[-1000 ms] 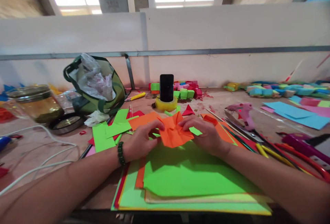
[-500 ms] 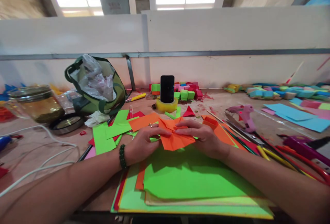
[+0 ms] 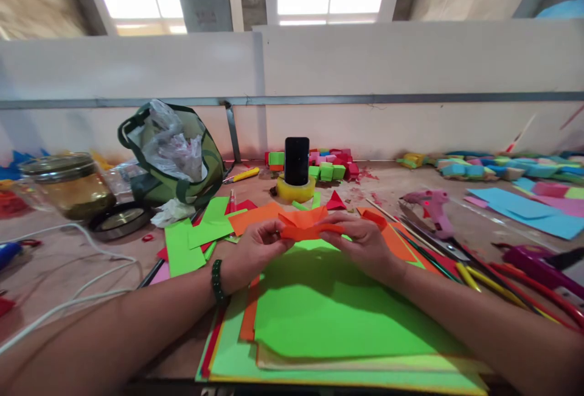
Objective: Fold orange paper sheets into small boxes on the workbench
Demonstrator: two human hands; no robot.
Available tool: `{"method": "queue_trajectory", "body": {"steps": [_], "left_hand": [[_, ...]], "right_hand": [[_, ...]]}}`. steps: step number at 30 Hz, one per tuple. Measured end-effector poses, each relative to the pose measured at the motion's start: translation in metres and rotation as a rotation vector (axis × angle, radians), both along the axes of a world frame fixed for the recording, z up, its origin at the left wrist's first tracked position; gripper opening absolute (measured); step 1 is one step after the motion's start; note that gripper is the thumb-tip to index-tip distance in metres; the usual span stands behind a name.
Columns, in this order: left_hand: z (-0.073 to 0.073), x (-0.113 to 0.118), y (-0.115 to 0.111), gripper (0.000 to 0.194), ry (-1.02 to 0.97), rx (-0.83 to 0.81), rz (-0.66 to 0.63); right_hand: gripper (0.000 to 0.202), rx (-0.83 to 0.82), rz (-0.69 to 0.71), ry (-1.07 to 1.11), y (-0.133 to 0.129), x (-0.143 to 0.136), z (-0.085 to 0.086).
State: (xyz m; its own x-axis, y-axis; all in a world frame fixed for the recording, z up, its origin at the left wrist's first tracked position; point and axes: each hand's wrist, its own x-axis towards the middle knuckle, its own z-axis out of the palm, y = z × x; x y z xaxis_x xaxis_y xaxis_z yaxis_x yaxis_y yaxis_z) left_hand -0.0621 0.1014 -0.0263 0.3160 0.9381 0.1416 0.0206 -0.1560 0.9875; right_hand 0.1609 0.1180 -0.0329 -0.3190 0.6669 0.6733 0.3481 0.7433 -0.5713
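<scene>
Between my two hands is a folded piece of orange paper [image 3: 303, 225], its near edge bent up and creases showing on top. My left hand [image 3: 260, 247] pinches its left end between thumb and fingers. The right end is gripped by my right hand [image 3: 360, 241], thumb in front and fingers behind. Below them lies a stack of coloured sheets with a bright green sheet [image 3: 351, 311] on top. Just behind my left hand are an orange sheet [image 3: 253, 218] and green paper strips [image 3: 207, 232]. Another folded orange paper [image 3: 396, 241] lies beyond my right hand.
A phone [image 3: 296, 162] stands in a yellow tape roll [image 3: 296, 190]. To the left are a green bag [image 3: 207, 159], a glass jar [image 3: 68, 186] and a white cable [image 3: 100, 253]. On the right lie a pink glue gun [image 3: 433, 207], tools and blue paper [image 3: 524, 207].
The orange paper, spread with its creased face showing, is now folded up into a narrower shape. Both hands have shifted their grip to its ends.
</scene>
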Motion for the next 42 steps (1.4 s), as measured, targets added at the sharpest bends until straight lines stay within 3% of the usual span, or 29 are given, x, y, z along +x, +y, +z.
{"method": "queue_trajectory", "body": {"steps": [3,7,16,19,22,26,31,35,42], "left_hand": [[0.001,0.003,-0.001,0.03,0.001,-0.088,-0.021],[0.002,0.003,-0.002,0.023,0.033,-0.156,0.059],[0.008,0.005,-0.004,0.012,0.015,-0.085,0.131],[0.002,0.005,-0.002,0.011,0.021,-0.018,0.123],[-0.006,0.005,0.001,0.012,-0.013,0.054,0.116],[-0.005,0.007,0.0,0.021,-0.057,0.067,0.056],[0.002,0.007,-0.002,0.064,-0.114,-0.113,0.095],[0.002,0.007,0.0,0.053,-0.01,-0.233,0.059],[0.0,0.007,0.002,0.039,0.079,-0.203,0.059]], "right_hand": [[0.013,-0.019,0.039,-0.013,-0.001,-0.002,-0.001],[0.013,-0.056,0.062,0.045,-0.003,-0.003,0.0],[0.027,-0.186,-0.013,0.19,0.0,-0.004,-0.001],[0.041,-0.378,0.041,0.35,0.003,-0.005,-0.004],[0.063,-0.64,0.096,0.318,0.003,-0.006,-0.003],[0.047,-0.806,0.155,0.213,0.0,-0.007,0.002],[0.04,-0.769,0.129,0.287,-0.001,-0.01,0.002],[0.035,-0.727,0.16,0.282,-0.004,-0.011,0.001],[0.043,-0.879,0.092,0.239,-0.002,-0.011,0.001]]}}
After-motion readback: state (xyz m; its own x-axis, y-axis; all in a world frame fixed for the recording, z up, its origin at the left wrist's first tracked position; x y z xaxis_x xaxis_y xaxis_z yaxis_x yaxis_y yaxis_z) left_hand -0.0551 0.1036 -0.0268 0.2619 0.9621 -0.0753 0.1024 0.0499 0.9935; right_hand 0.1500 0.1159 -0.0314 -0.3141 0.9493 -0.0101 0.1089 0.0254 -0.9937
